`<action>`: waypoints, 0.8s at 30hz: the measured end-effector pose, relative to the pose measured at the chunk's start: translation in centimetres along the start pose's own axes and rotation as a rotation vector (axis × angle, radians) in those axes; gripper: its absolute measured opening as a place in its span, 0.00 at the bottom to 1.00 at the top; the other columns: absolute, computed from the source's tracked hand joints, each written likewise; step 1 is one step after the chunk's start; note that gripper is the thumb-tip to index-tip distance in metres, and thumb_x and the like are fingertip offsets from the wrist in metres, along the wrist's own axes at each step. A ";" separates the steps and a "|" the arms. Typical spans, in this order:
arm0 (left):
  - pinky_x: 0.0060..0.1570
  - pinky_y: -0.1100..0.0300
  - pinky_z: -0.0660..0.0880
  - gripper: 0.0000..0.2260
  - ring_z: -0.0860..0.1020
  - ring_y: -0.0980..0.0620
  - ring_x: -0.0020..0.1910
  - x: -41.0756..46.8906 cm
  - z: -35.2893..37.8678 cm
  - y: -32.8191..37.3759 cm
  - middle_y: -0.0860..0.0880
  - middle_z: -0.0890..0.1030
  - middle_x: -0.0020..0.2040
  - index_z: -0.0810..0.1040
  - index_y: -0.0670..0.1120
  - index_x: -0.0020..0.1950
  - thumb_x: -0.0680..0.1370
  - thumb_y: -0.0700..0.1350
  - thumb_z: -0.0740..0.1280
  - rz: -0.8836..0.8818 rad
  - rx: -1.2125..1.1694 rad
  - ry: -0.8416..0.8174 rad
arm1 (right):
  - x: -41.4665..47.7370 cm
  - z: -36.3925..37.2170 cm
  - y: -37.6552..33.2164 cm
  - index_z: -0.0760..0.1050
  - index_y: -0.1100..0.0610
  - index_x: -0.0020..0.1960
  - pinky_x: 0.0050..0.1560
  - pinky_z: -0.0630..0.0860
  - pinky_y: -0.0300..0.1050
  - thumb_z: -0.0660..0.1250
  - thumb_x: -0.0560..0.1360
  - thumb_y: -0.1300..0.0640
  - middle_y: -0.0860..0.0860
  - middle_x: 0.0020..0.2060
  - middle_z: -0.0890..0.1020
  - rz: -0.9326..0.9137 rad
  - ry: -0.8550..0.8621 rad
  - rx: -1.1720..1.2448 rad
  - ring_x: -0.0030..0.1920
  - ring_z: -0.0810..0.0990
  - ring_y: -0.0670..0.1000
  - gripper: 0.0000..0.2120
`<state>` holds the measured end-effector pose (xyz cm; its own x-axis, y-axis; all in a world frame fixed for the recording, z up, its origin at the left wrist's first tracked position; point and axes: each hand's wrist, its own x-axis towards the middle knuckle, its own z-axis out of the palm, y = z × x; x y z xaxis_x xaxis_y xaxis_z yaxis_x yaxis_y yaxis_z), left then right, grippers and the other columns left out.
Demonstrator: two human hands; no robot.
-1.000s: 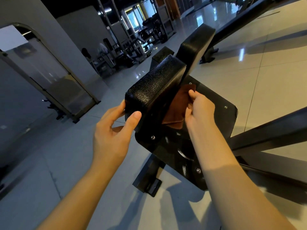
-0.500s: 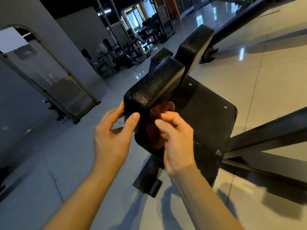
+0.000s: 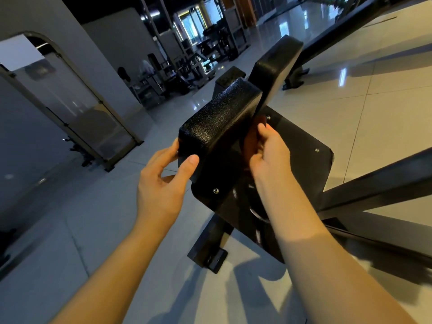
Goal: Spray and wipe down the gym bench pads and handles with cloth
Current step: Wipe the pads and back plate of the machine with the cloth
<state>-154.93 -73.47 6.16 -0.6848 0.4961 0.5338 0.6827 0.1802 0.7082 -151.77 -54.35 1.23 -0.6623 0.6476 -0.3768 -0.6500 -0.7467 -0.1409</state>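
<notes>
A black textured bench pad (image 3: 219, 120) stands tilted on its edge at the centre, bolted to a flat black plate (image 3: 301, 157). My left hand (image 3: 163, 181) grips the pad's near lower corner, thumb on its face and fingers behind. My right hand (image 3: 268, 150) holds a brown cloth (image 3: 251, 136) against the pad's right side, in the gap between pad and plate. Most of the cloth is hidden by the pad and my fingers. A second black pad (image 3: 275, 69) rises behind the first. No spray bottle is in view.
The bench's black frame bars (image 3: 378, 183) run off to the right, and a foot bracket (image 3: 210, 256) sits on the glossy tiled floor below. A glass-panelled frame (image 3: 77, 113) stands on the left. Other gym machines (image 3: 187, 69) fill the far background.
My right hand with the cloth went down to the pad's near end, then back up along its right side. My left hand kept its hold on the pad's corner.
</notes>
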 end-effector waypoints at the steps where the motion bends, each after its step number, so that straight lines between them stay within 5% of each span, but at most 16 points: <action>1: 0.47 0.66 0.80 0.24 0.80 0.61 0.59 0.0 0.1 0.0 0.56 0.82 0.60 0.78 0.52 0.71 0.75 0.55 0.69 0.001 0.001 0.002 | 0.4 0.4 0.3 0.82 0.54 0.59 0.48 0.82 0.52 0.68 0.79 0.65 0.56 0.54 0.84 0.006 -0.016 -0.029 0.50 0.84 0.54 0.12; 5: 0.48 0.65 0.80 0.24 0.80 0.60 0.59 0.2 0.2 -0.1 0.56 0.82 0.59 0.78 0.51 0.71 0.75 0.55 0.70 -0.001 -0.009 0.013 | 1.2 0.1 2.3 0.83 0.49 0.51 0.55 0.79 0.58 0.72 0.77 0.58 0.54 0.54 0.85 0.015 0.018 -0.244 0.55 0.83 0.58 0.05; 12: 0.50 0.64 0.81 0.24 0.80 0.58 0.61 0.2 0.1 -0.5 0.55 0.82 0.59 0.79 0.50 0.70 0.76 0.55 0.69 0.013 0.003 0.027 | -3.4 -2.8 4.6 0.78 0.54 0.41 0.57 0.81 0.58 0.67 0.76 0.68 0.59 0.53 0.81 -0.076 -0.172 -0.468 0.53 0.82 0.57 0.11; 15: 0.52 0.62 0.81 0.24 0.79 0.56 0.62 0.4 0.2 -0.4 0.55 0.82 0.60 0.79 0.51 0.70 0.75 0.56 0.69 -0.002 -0.012 0.026 | -3.9 -3.4 4.1 0.81 0.60 0.48 0.46 0.84 0.49 0.67 0.77 0.69 0.59 0.50 0.85 -0.037 -0.270 -0.457 0.48 0.86 0.54 0.06; 18: 0.52 0.61 0.82 0.25 0.79 0.56 0.63 0.4 0.1 -0.5 0.55 0.82 0.61 0.79 0.52 0.70 0.75 0.57 0.69 -0.012 -0.018 0.022 | -1.5 -1.5 1.7 0.78 0.57 0.48 0.33 0.79 0.38 0.67 0.78 0.70 0.55 0.43 0.83 -0.119 -0.134 -0.323 0.39 0.84 0.49 0.09; 24: 0.49 0.65 0.80 0.22 0.80 0.57 0.60 0.1 0.5 -0.3 0.55 0.82 0.60 0.79 0.51 0.70 0.76 0.53 0.70 -0.005 -0.030 0.044 | -2.5 -1.2 2.3 0.81 0.57 0.45 0.51 0.81 0.46 0.69 0.77 0.67 0.52 0.44 0.83 -0.250 -0.085 -0.478 0.46 0.82 0.52 0.07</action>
<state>-155.12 -73.09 5.76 -0.6992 0.4572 0.5496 0.6717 0.1569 0.7241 -151.11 -57.86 0.72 -0.5497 0.8095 -0.2063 -0.5630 -0.5414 -0.6244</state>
